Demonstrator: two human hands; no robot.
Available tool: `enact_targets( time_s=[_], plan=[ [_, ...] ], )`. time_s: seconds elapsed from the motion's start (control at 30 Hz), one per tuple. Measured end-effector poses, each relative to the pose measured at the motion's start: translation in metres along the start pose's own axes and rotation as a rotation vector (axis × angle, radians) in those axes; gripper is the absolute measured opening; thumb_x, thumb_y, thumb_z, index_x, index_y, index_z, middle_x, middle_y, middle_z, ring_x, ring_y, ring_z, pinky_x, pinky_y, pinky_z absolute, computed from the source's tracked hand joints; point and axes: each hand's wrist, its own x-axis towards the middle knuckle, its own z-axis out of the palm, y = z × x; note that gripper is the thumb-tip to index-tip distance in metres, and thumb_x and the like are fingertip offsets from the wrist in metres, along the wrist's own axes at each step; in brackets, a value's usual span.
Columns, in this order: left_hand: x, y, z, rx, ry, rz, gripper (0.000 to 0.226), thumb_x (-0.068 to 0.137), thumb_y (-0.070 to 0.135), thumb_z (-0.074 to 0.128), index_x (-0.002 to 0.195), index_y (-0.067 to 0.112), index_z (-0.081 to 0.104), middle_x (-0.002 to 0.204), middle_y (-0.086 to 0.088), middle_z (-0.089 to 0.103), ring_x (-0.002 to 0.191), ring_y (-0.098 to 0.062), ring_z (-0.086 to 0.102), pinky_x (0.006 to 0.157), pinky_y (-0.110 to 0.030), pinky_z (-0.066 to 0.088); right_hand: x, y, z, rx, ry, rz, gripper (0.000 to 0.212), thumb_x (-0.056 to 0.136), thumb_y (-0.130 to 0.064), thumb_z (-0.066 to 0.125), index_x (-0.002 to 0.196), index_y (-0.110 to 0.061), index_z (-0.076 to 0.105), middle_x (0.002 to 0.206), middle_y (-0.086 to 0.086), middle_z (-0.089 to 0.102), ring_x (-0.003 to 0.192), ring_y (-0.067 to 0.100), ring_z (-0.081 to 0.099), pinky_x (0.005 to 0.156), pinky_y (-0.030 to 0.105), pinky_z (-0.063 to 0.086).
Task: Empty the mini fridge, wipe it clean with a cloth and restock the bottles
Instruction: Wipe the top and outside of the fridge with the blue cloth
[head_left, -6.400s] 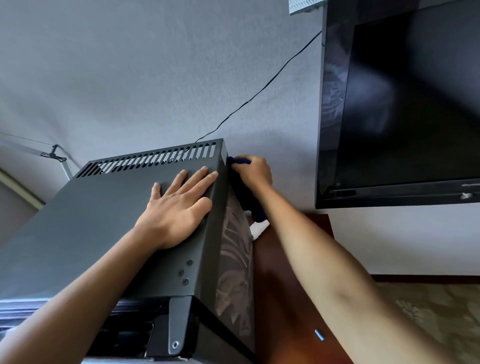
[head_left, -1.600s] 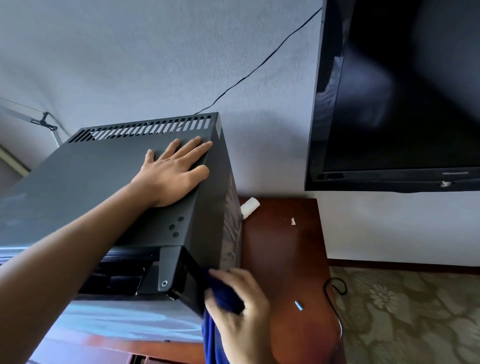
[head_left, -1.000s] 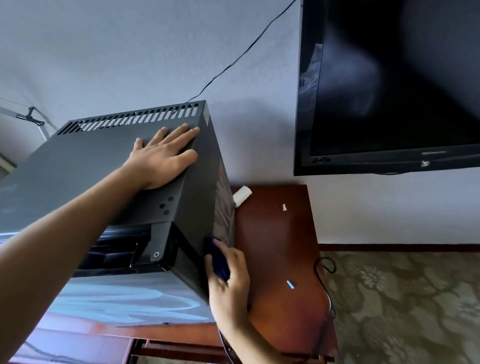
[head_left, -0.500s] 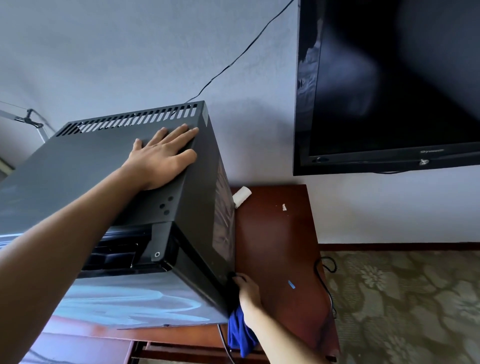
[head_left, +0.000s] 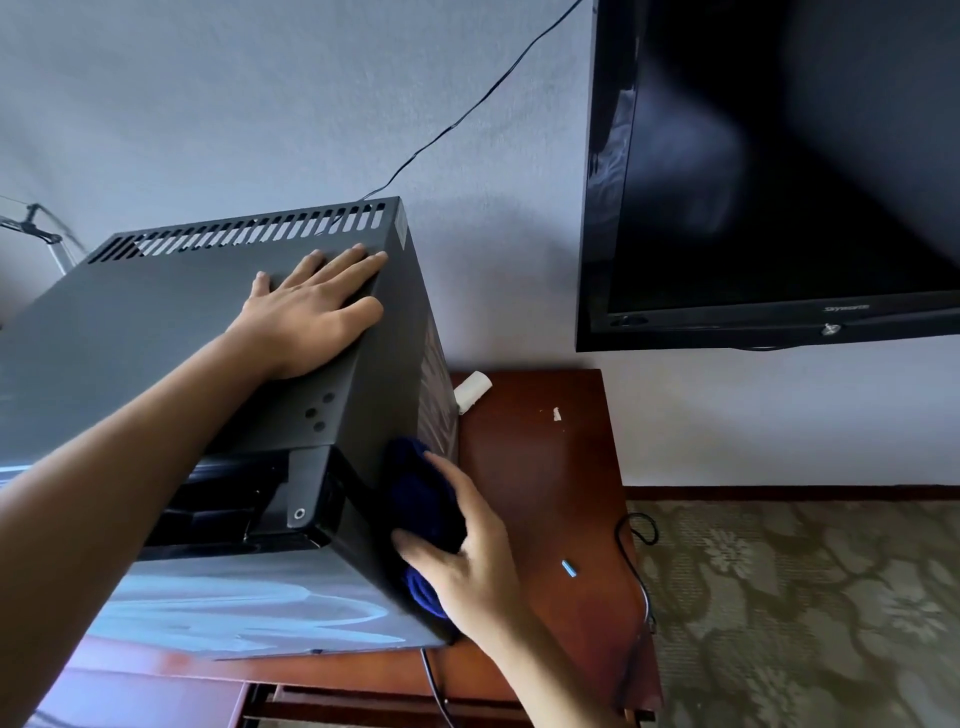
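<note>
Far left of the mini fridge (head_left: 156, 332), against the grey wall: a thin metal lamp arm (head_left: 36, 234). On the worktop (head_left: 545, 467), the mini fridge itself, dark grey, vent slots along its back top edge, glossy door facing down toward the camera. Flat on the fridge's top, near its right edge: left hand (head_left: 311, 312), fingers (head_left: 337, 265) straight and spread, grasping nothing, just pressing. Against the fridge's right side wall, close to the front corner: dark blue cloth (head_left: 426, 509), bunched, held there by the right hand (head_left: 467, 561), thumb and fingers curled round it. Right of the fridge, at its back corner: a small white roll (head_left: 472, 389) lying on the worktop. Farther right of the fridge on the wood: a white scrap (head_left: 557, 414) and a small blue stick (head_left: 569, 568). Off the worktop's right edge: a black cable (head_left: 636, 545) looping down. Above and right of the fridge: a dark wall television (head_left: 779, 182). Below it, patterned carpet (head_left: 805, 597).
</note>
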Motion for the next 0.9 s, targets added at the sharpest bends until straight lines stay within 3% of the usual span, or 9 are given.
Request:
enact_targets(
  time_s=[0.1, 0.23, 0.3, 0.37, 0.47, 0.57, 0.7, 0.9],
  plan=[
    [0.000, 0.000, -0.001, -0.010, -0.001, 0.000, 0.078, 0.081, 0.067, 0.017, 0.158, 0.058, 0.010, 0.169, 0.028, 0.002, 0.158, -0.008, 0.000, 0.125, -0.061, 0.003, -0.008, 0.048, 0.014, -0.082, 0.120, 0.000, 0.066, 0.091, -0.017, 0.072, 0.151, -0.021, 0.046, 0.153, -0.009, 0.050, 0.144, 0.016, 0.045, 0.118, 0.037, 0.034],
    [-0.001, 0.002, -0.001, -0.014, 0.004, -0.007, 0.079, 0.080, 0.067, 0.017, 0.158, 0.058, 0.011, 0.168, 0.030, 0.003, 0.158, -0.007, 0.000, 0.124, -0.060, 0.003, -0.022, 0.109, 0.026, -0.222, 0.291, 0.310, 0.050, 0.103, -0.038, 0.052, 0.150, -0.042, 0.037, 0.148, -0.009, 0.046, 0.132, -0.002, 0.045, 0.112, 0.023, 0.034],
    [-0.001, 0.002, -0.001, -0.014, 0.003, -0.006, 0.078, 0.080, 0.067, 0.017, 0.158, 0.058, 0.011, 0.168, 0.030, 0.003, 0.158, -0.007, 0.000, 0.124, -0.060, 0.003, -0.024, 0.128, 0.019, -0.328, 0.266, 0.582, 0.049, 0.105, -0.047, 0.045, 0.152, -0.040, 0.034, 0.149, 0.000, 0.046, 0.130, 0.010, 0.048, 0.106, 0.023, 0.036],
    [-0.001, 0.001, -0.001, -0.016, 0.001, -0.005, 0.078, 0.080, 0.067, 0.018, 0.158, 0.059, 0.011, 0.168, 0.030, 0.003, 0.158, -0.007, 0.000, 0.124, -0.061, 0.003, -0.025, 0.148, 0.008, -0.455, 0.176, 0.778, 0.052, 0.105, -0.052, 0.038, 0.154, -0.034, 0.034, 0.151, 0.003, 0.045, 0.134, 0.024, 0.048, 0.109, 0.032, 0.037],
    [-0.001, 0.001, -0.002, -0.015, -0.001, -0.012, 0.077, 0.082, 0.065, 0.019, 0.158, 0.058, 0.011, 0.168, 0.030, 0.003, 0.158, -0.007, -0.001, 0.125, -0.061, 0.002, -0.014, 0.182, -0.003, -0.548, 0.148, 0.884, 0.056, 0.102, -0.060, 0.035, 0.151, -0.034, 0.041, 0.146, 0.006, 0.054, 0.132, 0.028, 0.054, 0.108, 0.034, 0.041],
    [-0.002, 0.003, -0.002, -0.012, -0.004, -0.010, 0.075, 0.084, 0.064, 0.020, 0.158, 0.058, 0.011, 0.169, 0.029, 0.002, 0.158, -0.007, -0.002, 0.125, -0.060, 0.001, 0.011, 0.179, -0.008, -0.564, 0.108, 0.871, 0.057, 0.099, -0.061, 0.036, 0.141, -0.026, 0.052, 0.138, 0.009, 0.061, 0.127, 0.030, 0.059, 0.105, 0.037, 0.045],
    [-0.001, 0.001, -0.002, -0.014, -0.007, -0.005, 0.075, 0.084, 0.064, 0.020, 0.158, 0.059, 0.010, 0.169, 0.029, 0.002, 0.158, -0.007, -0.002, 0.125, -0.061, 0.001, 0.043, 0.112, -0.003, -0.605, 0.169, 0.710, 0.056, 0.100, -0.061, 0.038, 0.122, -0.016, 0.062, 0.125, 0.012, 0.068, 0.119, 0.033, 0.062, 0.097, 0.037, 0.046],
    [-0.001, 0.002, -0.002, -0.016, -0.013, -0.010, 0.079, 0.080, 0.068, 0.016, 0.157, 0.059, 0.008, 0.168, 0.030, 0.000, 0.158, -0.007, -0.004, 0.125, -0.060, 0.000, 0.046, 0.000, 0.022, -0.553, 0.279, 0.258, 0.047, 0.088, -0.068, 0.044, 0.098, -0.024, 0.058, 0.098, -0.004, 0.070, 0.095, 0.023, 0.066, 0.080, 0.037, 0.050]
  ],
)
